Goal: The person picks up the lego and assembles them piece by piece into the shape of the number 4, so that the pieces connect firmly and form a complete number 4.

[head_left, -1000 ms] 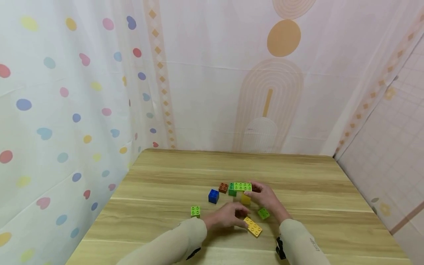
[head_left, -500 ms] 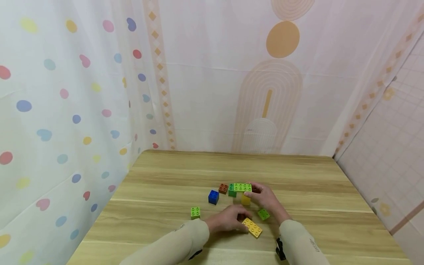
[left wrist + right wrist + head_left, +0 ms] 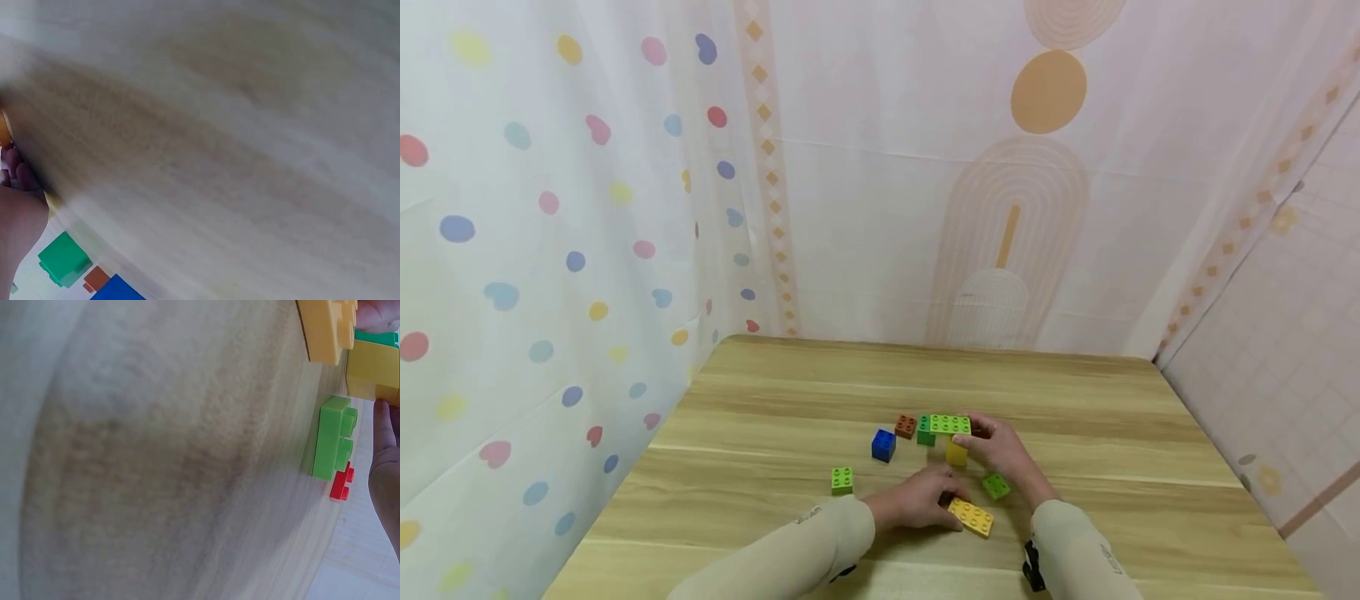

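In the head view my left hand pinches the left end of a yellow eight-stud toy building brick between thumb and fingers. The brick lies low over the table, slightly angled. My right hand grips the right end of a long light-green building brick, which sits above a yellow block. One right fingertip touches that yellow block in the right wrist view. A dark green brick stands at the light-green brick's left end; whether they join, I cannot tell.
Left of the hands are a blue brick, a reddish-brown brick and a small light-green brick. Another small green brick lies beneath the right wrist. A small red brick shows in the right wrist view. Curtains stand behind the wooden table.
My left hand has shifted slightly and closed in on the yellow eight-stud brick, which has turned a little. My right hand and the light-green brick have stayed in place.
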A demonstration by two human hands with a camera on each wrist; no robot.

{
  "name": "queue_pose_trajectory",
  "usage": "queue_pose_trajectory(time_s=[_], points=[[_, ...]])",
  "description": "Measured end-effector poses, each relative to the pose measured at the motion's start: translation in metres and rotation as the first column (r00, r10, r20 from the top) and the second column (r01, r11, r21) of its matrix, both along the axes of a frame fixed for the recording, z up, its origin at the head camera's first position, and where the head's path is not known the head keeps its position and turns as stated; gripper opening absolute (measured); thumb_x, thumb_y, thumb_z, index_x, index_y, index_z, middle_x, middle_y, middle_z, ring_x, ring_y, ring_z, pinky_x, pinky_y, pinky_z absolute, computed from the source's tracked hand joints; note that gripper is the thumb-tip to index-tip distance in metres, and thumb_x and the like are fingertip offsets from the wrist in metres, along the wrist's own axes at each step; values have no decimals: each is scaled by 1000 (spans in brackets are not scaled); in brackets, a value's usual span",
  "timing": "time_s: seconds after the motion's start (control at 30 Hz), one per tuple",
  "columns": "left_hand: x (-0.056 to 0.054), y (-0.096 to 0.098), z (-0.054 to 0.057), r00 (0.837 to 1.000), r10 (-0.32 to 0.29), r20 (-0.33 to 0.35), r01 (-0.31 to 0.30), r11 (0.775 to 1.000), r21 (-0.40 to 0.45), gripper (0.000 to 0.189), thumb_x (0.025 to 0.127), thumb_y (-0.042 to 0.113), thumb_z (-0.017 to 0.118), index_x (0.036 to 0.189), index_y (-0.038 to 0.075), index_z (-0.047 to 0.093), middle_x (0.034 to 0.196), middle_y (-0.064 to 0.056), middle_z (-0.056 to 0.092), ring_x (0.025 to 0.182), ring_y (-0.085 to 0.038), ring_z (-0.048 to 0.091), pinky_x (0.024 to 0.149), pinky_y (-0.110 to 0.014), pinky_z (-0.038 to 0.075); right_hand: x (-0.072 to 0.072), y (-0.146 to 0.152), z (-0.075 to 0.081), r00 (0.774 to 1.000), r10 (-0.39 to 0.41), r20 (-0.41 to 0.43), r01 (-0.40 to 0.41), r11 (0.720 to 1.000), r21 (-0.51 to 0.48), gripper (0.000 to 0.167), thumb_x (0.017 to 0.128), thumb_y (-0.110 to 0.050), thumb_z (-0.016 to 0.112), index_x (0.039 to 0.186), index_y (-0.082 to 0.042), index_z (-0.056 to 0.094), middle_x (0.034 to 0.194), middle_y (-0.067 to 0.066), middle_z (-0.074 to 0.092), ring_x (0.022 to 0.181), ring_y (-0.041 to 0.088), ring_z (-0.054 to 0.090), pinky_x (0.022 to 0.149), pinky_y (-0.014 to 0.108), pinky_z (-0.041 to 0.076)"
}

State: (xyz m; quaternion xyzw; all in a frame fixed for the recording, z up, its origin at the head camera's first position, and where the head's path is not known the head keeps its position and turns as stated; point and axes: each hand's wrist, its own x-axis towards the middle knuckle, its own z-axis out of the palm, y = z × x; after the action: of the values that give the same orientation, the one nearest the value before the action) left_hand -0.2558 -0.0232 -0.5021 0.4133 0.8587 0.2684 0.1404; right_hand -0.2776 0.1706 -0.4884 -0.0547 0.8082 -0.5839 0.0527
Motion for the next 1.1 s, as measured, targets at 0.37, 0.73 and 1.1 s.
queue_pose_trajectory(time_s=[0.37, 0.73, 1.1], points=[[-5, -15, 0, 986, 38, 160, -53, 994, 92, 28, 86, 26, 79, 111, 14, 73, 92, 17, 61, 82, 0, 52, 76, -20, 45, 3, -2, 1, 1000, -4, 12, 4, 1000, -10, 40, 92, -27, 73, 129, -15, 66, 114, 1, 67, 104, 17, 60, 89, 38, 50], [-4, -31, 22, 979, 113, 172, -132, 986, 104, 27, 87, 28, 78, 110, 14, 73, 91, 15, 62, 79, -2, 54, 70, -21, 47, 2, -2, 3, 1000, -28, 11, 28, 1000, 7, 37, 90, -27, 75, 126, -17, 68, 112, 1, 67, 102, 18, 60, 87, 38, 50], [-19, -57, 51, 976, 179, 121, -196, 970, 146, 30, 89, 28, 75, 114, 11, 71, 86, 8, 63, 73, -7, 54, 64, -24, 47, 1, -2, 3, 999, -37, 29, 37, 999, 5, 40, 90, -28, 75, 127, -16, 67, 112, 1, 67, 101, 18, 60, 85, 36, 51]])
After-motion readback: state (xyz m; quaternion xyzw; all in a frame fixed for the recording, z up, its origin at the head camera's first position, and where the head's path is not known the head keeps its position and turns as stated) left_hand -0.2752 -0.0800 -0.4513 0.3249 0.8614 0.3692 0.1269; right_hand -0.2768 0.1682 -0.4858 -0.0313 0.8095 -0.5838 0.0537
